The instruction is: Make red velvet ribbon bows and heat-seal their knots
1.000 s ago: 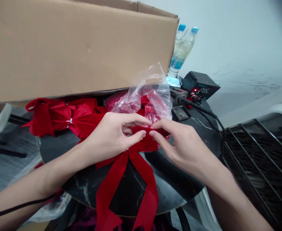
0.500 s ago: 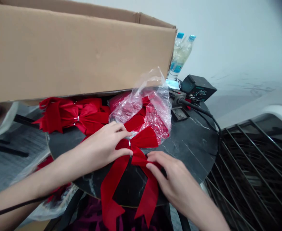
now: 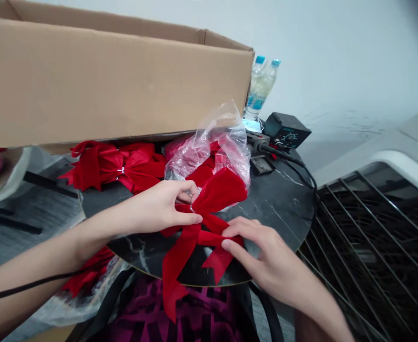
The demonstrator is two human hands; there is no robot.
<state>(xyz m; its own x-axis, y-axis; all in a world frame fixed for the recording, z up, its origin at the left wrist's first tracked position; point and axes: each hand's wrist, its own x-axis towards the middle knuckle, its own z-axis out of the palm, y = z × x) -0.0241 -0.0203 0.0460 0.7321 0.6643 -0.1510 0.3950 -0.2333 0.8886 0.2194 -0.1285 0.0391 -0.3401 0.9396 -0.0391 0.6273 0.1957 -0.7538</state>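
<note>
A red velvet ribbon bow (image 3: 221,190) is held over the round black marbled table (image 3: 283,209), its two notched tails hanging toward the front edge. My left hand (image 3: 175,204) pinches the bow's left side beside the silvery twist tie at its centre. With thumb and fingertips, my right hand (image 3: 255,242) grips a fold of the ribbon at the lower right. Behind my left hand lies a pile of red bows (image 3: 123,166) with silvery ties. A clear plastic bag (image 3: 226,142) with more red ribbon in it sits just beyond the held bow.
A large cardboard box (image 3: 123,85) stands along the back. To its right are plastic bottles (image 3: 260,90) and a black box with a dial (image 3: 287,130), with a cable running down. A dark metal rack (image 3: 365,237) is at the right. Another bag of red ribbon (image 3: 87,280) lies below left.
The right loop of the bow has risen and looks fuller. My right hand has drawn the ribbon fold slightly right, and the right tail has shifted upward. The view has shifted slightly.
</note>
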